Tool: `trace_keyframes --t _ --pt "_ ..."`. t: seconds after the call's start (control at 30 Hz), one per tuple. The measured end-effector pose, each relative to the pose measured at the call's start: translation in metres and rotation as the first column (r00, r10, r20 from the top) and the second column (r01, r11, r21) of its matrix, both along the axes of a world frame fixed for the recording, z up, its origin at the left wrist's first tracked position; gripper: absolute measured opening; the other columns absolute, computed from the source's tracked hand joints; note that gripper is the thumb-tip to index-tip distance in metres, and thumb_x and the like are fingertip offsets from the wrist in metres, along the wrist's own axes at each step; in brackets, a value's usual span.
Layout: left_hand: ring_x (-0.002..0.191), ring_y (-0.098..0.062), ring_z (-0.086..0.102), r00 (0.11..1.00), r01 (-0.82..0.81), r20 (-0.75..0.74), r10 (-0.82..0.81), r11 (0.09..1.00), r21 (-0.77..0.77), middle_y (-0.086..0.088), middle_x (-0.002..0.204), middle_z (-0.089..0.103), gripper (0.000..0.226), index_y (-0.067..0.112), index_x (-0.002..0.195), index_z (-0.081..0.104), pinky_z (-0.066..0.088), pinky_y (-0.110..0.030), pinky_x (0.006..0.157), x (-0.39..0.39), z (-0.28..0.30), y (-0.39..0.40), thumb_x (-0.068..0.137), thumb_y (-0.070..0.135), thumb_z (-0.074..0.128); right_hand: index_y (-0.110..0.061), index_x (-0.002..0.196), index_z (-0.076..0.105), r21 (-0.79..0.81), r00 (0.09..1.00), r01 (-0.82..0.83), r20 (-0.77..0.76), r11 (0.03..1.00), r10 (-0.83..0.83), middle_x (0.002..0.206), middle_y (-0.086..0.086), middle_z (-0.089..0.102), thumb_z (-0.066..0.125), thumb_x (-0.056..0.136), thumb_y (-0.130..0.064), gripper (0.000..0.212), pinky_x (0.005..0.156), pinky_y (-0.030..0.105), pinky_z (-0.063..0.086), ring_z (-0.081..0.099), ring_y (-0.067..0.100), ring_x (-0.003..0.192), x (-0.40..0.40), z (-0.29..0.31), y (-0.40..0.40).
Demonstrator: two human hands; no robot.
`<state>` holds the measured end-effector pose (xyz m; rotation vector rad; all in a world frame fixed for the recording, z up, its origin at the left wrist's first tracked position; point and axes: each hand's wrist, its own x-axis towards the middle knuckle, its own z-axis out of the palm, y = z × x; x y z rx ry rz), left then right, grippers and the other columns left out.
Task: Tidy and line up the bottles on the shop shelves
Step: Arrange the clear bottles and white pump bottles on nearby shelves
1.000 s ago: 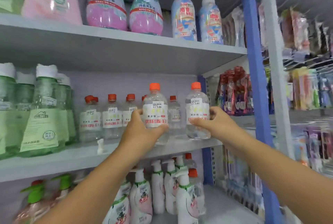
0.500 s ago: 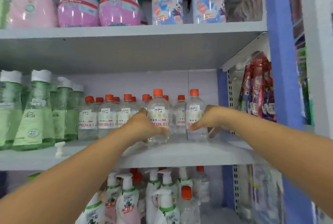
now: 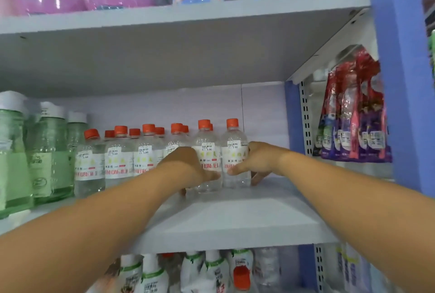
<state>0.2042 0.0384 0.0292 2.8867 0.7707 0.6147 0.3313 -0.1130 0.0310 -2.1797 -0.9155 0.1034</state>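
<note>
standing upright at the middle shelf [image 3: 235, 217] right end, two front clear orange-capped bottles: left hand [image 3: 188, 167] curls around one bottle [image 3: 206, 151], right hand [image 3: 256, 160] around the other bottle [image 3: 234, 149]. four more front bottles leftward, then three green bottles [image 3: 47, 151].

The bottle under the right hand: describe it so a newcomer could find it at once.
Find the grey middle shelf, with its row of clear orange-capped bottles. The bottle is the last one on the right, nearest the blue upright. It alone has the right hand curled round it and no bottle to its right.
</note>
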Motion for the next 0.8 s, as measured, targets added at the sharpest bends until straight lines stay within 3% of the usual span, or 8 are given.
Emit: trace_keyframes --t 0.17,0.43,0.6,0.73,0.8 --pt "0.068 -0.015 0.060 0.996 0.009 -0.088 0.004 0.988 0.153 0.002 0.078 0.063 0.057 0.017 0.085 0.059 0.051 -0.028 0.069 0.006 -0.004 0.004 0.089 0.073 0.049 -0.022 0.111 0.069 0.016 0.999 -0.024 -0.046 1.000 0.025 0.118 0.010 0.071 0.084 0.080 -0.022 0.035 0.086 0.042 0.062 0.071 0.029 0.105 0.005 0.000 0.000" --pt "0.061 -0.016 0.066 0.999 0.018 -0.033 -0.016 0.997 0.070 0.000 0.068 0.069 0.054 0.017 0.076 0.060 0.055 -0.027 0.069 0.007 -0.009 0.008 0.090 0.069 0.052 -0.025 0.116 0.067 0.032 0.999 -0.001 -0.036 0.999 0.003 0.117 0.004 0.072 0.080 0.084 -0.026 0.034 0.086 0.040 0.062 0.071 0.024 0.104 0.005 -0.004 0.002" --pt "0.070 -0.020 0.073 0.999 0.036 -0.030 -0.036 0.999 0.003 -0.003 0.075 0.074 0.049 0.014 0.079 0.060 0.060 -0.034 0.080 0.009 -0.008 0.005 0.093 0.061 0.054 -0.023 0.122 0.064 0.031 0.995 -0.017 -0.095 0.999 0.020 0.118 0.006 0.072 0.072 0.092 -0.023 0.031 0.091 0.041 0.060 0.070 0.027 0.110 0.002 -0.003 0.000" --pt "0.063 -0.019 0.073 0.998 0.055 -0.013 -0.056 0.997 -0.053 -0.001 0.075 0.076 0.042 0.015 0.084 0.058 0.057 -0.028 0.067 0.000 -0.007 -0.002 0.092 0.056 0.058 -0.020 0.130 0.060 -0.008 0.995 0.037 -0.088 0.999 -0.037 0.125 0.006 0.069 0.070 0.092 -0.032 0.041 0.095 0.037 0.057 0.068 0.024 0.113 -0.009 -0.005 -0.003" --pt "0.059 -0.019 0.071 0.997 0.067 -0.026 -0.070 0.993 -0.093 -0.001 0.077 0.077 0.046 0.012 0.085 0.057 0.051 -0.026 0.058 -0.012 -0.006 -0.002 0.093 0.058 0.056 -0.019 0.136 0.055 -0.117 0.993 0.114 0.047 0.987 -0.109 0.134 0.005 0.062 0.067 0.093 -0.043 0.051 0.100 0.036 0.054 0.062 0.023 0.117 -0.032 -0.003 -0.009"
